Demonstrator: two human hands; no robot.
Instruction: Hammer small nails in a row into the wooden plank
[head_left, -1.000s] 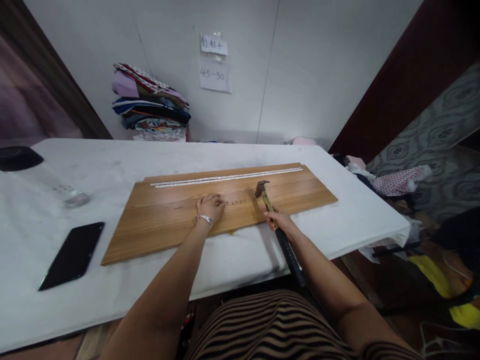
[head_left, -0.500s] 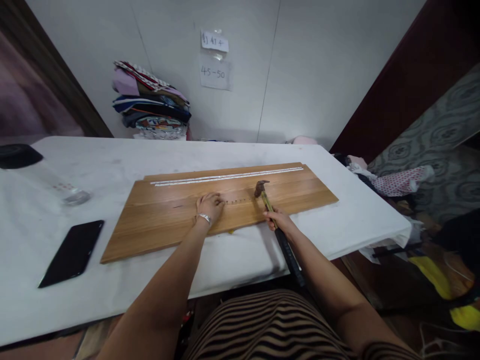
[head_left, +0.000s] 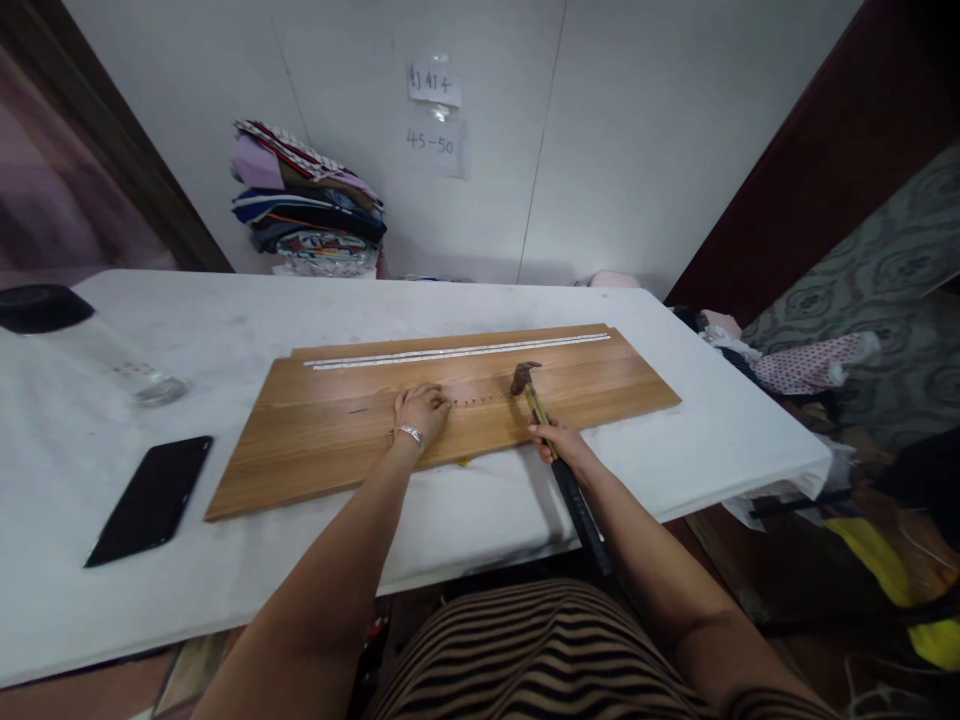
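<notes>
A wooden board (head_left: 300, 440) lies on the white-covered table, with two white strips (head_left: 450, 352) along its far edge. Several small nails (head_left: 476, 402) stand in a row near its middle. My left hand (head_left: 421, 412), with a bracelet at the wrist, rests on the board at the left end of that row; its fingers are bent together, and whatever is under the fingertips is too small to make out. My right hand (head_left: 555, 438) is wrapped round a hammer (head_left: 536, 405), whose rusty head is just above the board, right of the nails.
A black phone (head_left: 154, 500) lies left of the board on the white table (head_left: 712, 440). Behind it lies a clear bottle with a black lid (head_left: 45, 308). Folded clothes (head_left: 311, 200) are stacked at the back against the wall. More cloth (head_left: 806, 365) hangs beyond the right edge.
The whole view has shifted slightly, so the board and phone appear a little further right. Both hands and the hammer stay nearly the same relative to the board.
</notes>
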